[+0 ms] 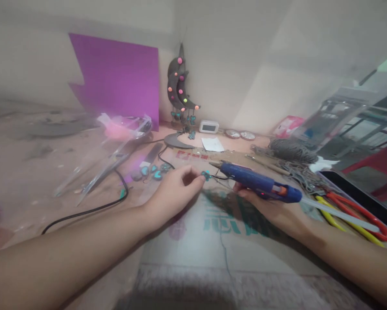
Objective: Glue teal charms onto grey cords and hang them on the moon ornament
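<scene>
Between the thumb and fingers of my left hand (180,187) is pinched a small teal flower-shaped charm (206,175). My right hand (264,204) is wrapped round a blue hot glue gun (254,177), its nozzle pointing left, just above the charm. A clear glue stick (338,213) juts from the back of the gun, and a small red light glows on its side. Several more teal charms (157,172) lie just beyond my left wrist. Under both hands spreads a cardboard sheet (193,241) with green and red print.
A grey crescent ornament with coloured pompoms (177,86) hangs at the wall beside purple card (125,82). At right are grey yarn (292,150), a phone (361,196) and red- and yellow-handled pliers (364,211). Spare glue sticks (96,176) and a black cord (83,213) lie left.
</scene>
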`<state>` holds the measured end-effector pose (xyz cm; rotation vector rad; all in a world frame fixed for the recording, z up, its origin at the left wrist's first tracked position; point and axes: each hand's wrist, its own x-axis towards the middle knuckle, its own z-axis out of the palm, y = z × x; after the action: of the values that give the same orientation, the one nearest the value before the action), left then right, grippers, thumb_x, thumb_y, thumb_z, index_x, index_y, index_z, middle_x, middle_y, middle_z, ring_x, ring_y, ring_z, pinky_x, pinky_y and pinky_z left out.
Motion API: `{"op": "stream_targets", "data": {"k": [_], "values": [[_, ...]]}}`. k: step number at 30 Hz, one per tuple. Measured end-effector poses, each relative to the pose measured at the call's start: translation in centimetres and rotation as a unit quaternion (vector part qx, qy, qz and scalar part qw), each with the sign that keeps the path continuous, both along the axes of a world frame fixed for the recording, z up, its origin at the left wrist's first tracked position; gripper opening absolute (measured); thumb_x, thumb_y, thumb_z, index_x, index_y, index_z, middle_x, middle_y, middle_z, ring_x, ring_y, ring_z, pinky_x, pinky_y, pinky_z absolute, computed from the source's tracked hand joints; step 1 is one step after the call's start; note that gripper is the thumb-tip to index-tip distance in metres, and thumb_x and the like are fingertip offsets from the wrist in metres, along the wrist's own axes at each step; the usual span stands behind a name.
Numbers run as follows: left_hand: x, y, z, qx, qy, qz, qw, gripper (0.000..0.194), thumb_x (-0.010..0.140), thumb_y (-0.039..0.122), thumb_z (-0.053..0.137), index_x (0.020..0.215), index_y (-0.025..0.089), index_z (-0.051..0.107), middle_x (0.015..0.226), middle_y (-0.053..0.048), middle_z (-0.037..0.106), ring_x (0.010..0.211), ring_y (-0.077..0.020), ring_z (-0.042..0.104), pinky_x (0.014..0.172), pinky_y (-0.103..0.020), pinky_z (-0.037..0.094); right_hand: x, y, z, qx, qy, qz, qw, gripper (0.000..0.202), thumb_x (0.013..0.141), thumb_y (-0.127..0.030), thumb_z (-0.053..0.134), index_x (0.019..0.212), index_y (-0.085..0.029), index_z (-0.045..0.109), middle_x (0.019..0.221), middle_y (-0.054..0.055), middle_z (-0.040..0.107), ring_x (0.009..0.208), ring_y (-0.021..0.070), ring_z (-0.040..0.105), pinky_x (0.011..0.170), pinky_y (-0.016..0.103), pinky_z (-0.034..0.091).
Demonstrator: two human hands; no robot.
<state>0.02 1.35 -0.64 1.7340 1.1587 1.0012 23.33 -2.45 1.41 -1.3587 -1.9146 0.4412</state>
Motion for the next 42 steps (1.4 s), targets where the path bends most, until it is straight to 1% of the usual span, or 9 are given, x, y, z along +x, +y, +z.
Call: {"op": "stream_targets", "data": {"k": [3,5,9,14,20,24,30,36,42], "values": [[-0.05,-0.09,0.31,-0.007,0.010,0.012,1.000,0.017,0.084,0.032,0.055,0.076,0.018,0.057,0.072,0.002,0.060,0.067,-0.0138,0.054,0.063,-0.026,0.040,0.00,0.15,-0.32,-0.008,-0.001,0.020,1.000,0.017,0.077,-0.045,0.069,0.076,-0.029,0.062,0.071,0.001,0.071,0.063,0.0217,0.067,0.057,0.035,0.057],[-0.06,-0.19,0.45,-0.005,0.017,0.018,1.000,0.016,0.084,0.032,0.055,0.075,0.019,0.057,0.071,0.002,0.060,0.067,-0.0142,0.054,0.064,-0.026,0.040,0.06,0.14,-0.31,-0.014,0.000,0.024,1.000,0.021,0.076,-0.049,0.069,0.076,-0.029,0.062,0.069,0.002,0.071,0.060,0.0228,0.067,0.053,0.036,0.055],[-0.06,-0.30,0.40,0.005,0.020,0.017,1.000,0.015,0.083,0.032,0.055,0.075,0.019,0.057,0.072,0.001,0.061,0.069,-0.0154,0.055,0.066,-0.027,0.040,0.12,0.05,-0.21,-0.003,-0.018,0.022,1.000,0.020,0.078,-0.048,0.068,0.080,-0.029,0.063,0.073,0.001,0.071,0.064,0.0238,0.068,0.057,0.038,0.056],[-0.03,-0.28,0.32,0.010,0.021,0.010,1.000,0.015,0.083,0.031,0.055,0.073,0.019,0.056,0.071,0.001,0.060,0.069,-0.0155,0.055,0.065,-0.028,0.040,0.05,0.23,-0.21,-0.006,-0.039,0.033,0.999,0.018,0.079,-0.046,0.067,0.082,-0.029,0.063,0.073,0.001,0.069,0.064,0.0236,0.066,0.057,0.039,0.056],[-0.06,-0.33,0.46,0.022,0.026,0.013,0.999,0.014,0.084,0.029,0.055,0.075,0.019,0.057,0.072,0.001,0.062,0.069,-0.0150,0.056,0.065,-0.027,0.041,0.08,0.35,-0.29,-0.015,-0.025,0.022,0.999,0.018,0.079,-0.046,0.067,0.081,-0.029,0.067,0.065,0.002,0.067,0.060,0.0239,0.064,0.053,0.039,0.055],[-0.07,-0.32,0.48,0.022,0.029,0.010,0.999,0.015,0.084,0.030,0.055,0.075,0.019,0.057,0.073,0.001,0.062,0.070,-0.0152,0.056,0.066,-0.027,0.041,0.14,0.33,-0.37,-0.014,-0.029,0.022,0.999,0.017,0.080,-0.046,0.066,0.084,-0.029,0.068,0.069,0.002,0.068,0.062,0.0233,0.065,0.055,0.038,0.055],[-0.08,-0.36,0.56,0.021,0.032,0.009,0.999,0.015,0.084,0.030,0.055,0.075,0.019,0.057,0.073,0.001,0.062,0.070,-0.0154,0.056,0.065,-0.027,0.041,0.13,0.47,-0.51,0.008,-0.037,0.012,0.999,0.020,0.079,-0.048,0.066,0.080,-0.029,0.067,0.064,0.001,0.066,0.059,0.0224,0.063,0.053,0.038,0.055],[-0.06,-0.53,0.56,0.034,0.031,0.008,0.999,0.015,0.084,0.030,0.055,0.074,0.019,0.057,0.074,0.001,0.063,0.070,-0.0155,0.056,0.065,-0.027,0.041,0.03,0.50,-0.19,0.011,-0.052,0.020,0.998,0.019,0.079,-0.048,0.065,0.078,-0.029,0.066,0.065,0.001,0.066,0.058,0.0224,0.063,0.052,0.037,0.054],[-0.04,-0.46,0.58,0.042,0.037,0.005,0.998,0.015,0.085,0.030,0.055,0.075,0.019,0.057,0.073,0.001,0.062,0.069,-0.0153,0.056,0.066,-0.028,0.042,0.03,0.39,-0.07,0.006,-0.056,0.010,0.998,0.022,0.079,-0.050,0.064,0.076,-0.028,0.063,0.063,0.001,0.066,0.057,0.0220,0.062,0.050,0.037,0.053]]}}
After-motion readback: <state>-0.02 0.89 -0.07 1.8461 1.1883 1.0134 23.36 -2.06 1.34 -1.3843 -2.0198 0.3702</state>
